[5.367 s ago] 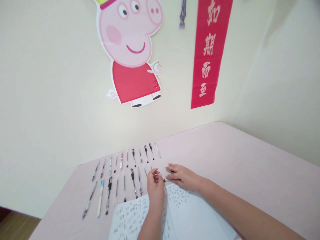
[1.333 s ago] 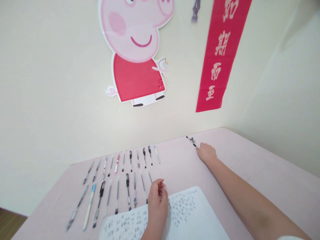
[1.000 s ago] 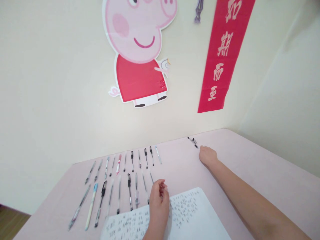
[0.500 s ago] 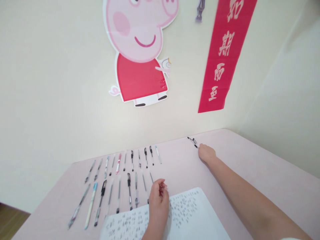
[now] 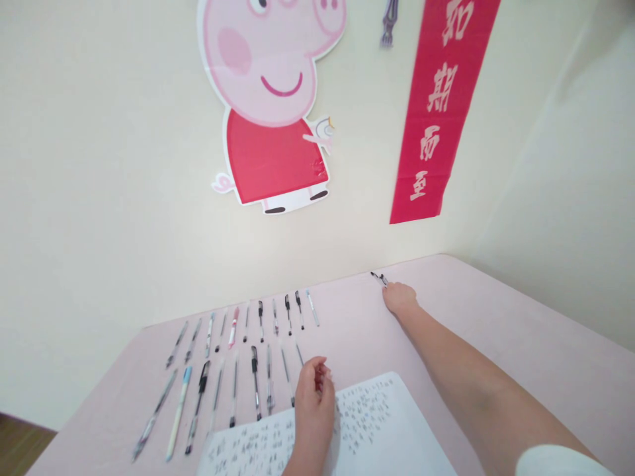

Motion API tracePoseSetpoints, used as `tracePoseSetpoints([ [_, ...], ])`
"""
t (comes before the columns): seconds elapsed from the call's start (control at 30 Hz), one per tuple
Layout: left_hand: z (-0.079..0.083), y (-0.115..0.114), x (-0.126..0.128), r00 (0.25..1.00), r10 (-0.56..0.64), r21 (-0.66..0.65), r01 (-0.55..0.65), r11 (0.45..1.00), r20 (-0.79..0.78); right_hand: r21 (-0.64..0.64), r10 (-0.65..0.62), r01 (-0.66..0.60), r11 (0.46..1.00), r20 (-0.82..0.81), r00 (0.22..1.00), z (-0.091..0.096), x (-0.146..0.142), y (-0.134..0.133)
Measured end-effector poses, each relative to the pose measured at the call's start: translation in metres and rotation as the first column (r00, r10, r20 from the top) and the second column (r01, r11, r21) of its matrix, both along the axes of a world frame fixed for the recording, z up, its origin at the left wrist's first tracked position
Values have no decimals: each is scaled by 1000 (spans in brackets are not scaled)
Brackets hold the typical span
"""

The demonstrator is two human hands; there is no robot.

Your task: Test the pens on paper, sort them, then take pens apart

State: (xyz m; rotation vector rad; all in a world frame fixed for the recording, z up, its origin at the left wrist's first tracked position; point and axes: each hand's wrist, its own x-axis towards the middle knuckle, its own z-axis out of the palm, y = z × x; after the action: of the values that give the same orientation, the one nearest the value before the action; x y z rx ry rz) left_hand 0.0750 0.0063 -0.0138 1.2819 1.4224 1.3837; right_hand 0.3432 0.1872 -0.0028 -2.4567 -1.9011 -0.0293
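Cream wall [image 5: 99, 165] fills most of the head view, w/ a pink cartoon pig cutout [image 5: 272, 132] in a red dress at upper centre and a red banner [image 5: 436, 112] w/ pale characters at upper right. A small purple ornament [image 5: 388, 20] hangs btwn them at the top edge. Pink table [image 5: 496, 344] runs across the lower frame, into the room corner at right.

Right hand [image 5: 399, 299] is stretched far out, centre-right of frame, near the table's back edge. Its fingertips are at the near end of a black pen [image 5: 378, 277] lying by the wall, touching or just beside it. Fingers look loosely bent; can't tell if they grip the pen. White sleeve [image 5: 560, 463] shows at the bottom right corner.

Left hand [image 5: 312, 396] sits at bottom centre on the top edge of a handwritten sheet [image 5: 377, 423], fingers curled in toward the palm. Can't tell if anything is pinched there.

Left of that hand lie two rows of pens, side by side and apart: back row [image 5: 260, 312] nearer the wall, front row [image 5: 254, 380] nearer the sheet. Both rows are well apart from the black pen.
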Motion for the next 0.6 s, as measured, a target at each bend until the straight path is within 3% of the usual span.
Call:
tracePoseSetpoints([
  [0.33, 0, 0, 0, 1000, -4, 6, 4, 1000, 0, -13, 7, -7, 1000, -12, 1000, 5, 0, 1],
  [0.6, 3, -1, 0, 1000, -1, 6, 1, 1000, -26, 102, 11, -9, 995, -25, 1000, 18, -22, -18],
])
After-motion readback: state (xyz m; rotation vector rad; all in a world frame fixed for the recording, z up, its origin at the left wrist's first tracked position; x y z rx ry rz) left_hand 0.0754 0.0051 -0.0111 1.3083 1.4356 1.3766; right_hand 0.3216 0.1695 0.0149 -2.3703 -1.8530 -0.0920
